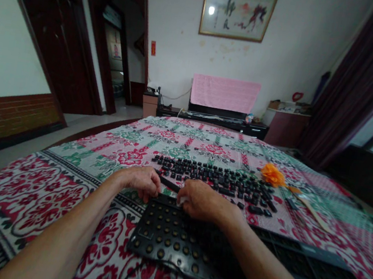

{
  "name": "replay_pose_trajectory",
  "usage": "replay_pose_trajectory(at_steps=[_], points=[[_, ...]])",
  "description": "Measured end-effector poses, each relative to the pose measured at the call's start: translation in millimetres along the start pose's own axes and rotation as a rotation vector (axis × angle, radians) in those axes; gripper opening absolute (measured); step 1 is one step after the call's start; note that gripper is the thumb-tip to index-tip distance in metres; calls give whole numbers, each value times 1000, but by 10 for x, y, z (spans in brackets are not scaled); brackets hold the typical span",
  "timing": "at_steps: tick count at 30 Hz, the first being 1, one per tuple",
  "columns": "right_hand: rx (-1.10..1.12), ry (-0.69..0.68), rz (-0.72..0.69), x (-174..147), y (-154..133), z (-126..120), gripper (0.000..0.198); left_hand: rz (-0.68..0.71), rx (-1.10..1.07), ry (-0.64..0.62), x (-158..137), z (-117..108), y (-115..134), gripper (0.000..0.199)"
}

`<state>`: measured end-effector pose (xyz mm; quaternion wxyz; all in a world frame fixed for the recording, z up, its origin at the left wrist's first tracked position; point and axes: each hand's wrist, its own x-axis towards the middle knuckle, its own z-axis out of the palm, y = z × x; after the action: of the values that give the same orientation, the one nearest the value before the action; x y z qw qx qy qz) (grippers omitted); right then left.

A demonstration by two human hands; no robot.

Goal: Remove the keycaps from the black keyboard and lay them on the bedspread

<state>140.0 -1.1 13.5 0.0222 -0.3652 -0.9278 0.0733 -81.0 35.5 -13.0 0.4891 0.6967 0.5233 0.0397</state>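
A black keyboard base (170, 240) with its keycaps off lies in front of me, rows of round key seats showing. My left hand (142, 182) is closed at its far left corner, fingertips pressed on the edge. My right hand (203, 201) is curled over the far edge, pinching a small white thing (183, 200), perhaps cloth or tissue. A long dark strip (169, 184) lies between the hands; I cannot tell whether either touches it. Beyond them many loose black keycaps (216, 175) are spread over the patterned tablecloth (113, 241).
To the right lies a larger black panel (328, 275), partly under my right forearm. An orange fluffy flower-like thing (273, 175) and a wooden-handled tool (316, 214) rest right of the keycaps. A cable (129, 276) runs along the near side.
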Motion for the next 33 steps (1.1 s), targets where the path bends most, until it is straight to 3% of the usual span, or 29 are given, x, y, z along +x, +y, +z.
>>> replay_pose_trajectory(at_steps=[3,10,16,25,33], points=[[83,-52,36,-144,121,-103,27,8,11,33,-5,-3,-2,19],[375,148,58,-371,291,-88,26,-58,62,30,-48,-49,2,22],[461,187,10,-376,300,-35,25,-52,259,103,-97,-42,98,33],[688,121,161,-365,312,-18,28,42,318,144,-68,8,153,28],[706,217,167,-345,346,11,27,89,510,153,-126,86,343,34]])
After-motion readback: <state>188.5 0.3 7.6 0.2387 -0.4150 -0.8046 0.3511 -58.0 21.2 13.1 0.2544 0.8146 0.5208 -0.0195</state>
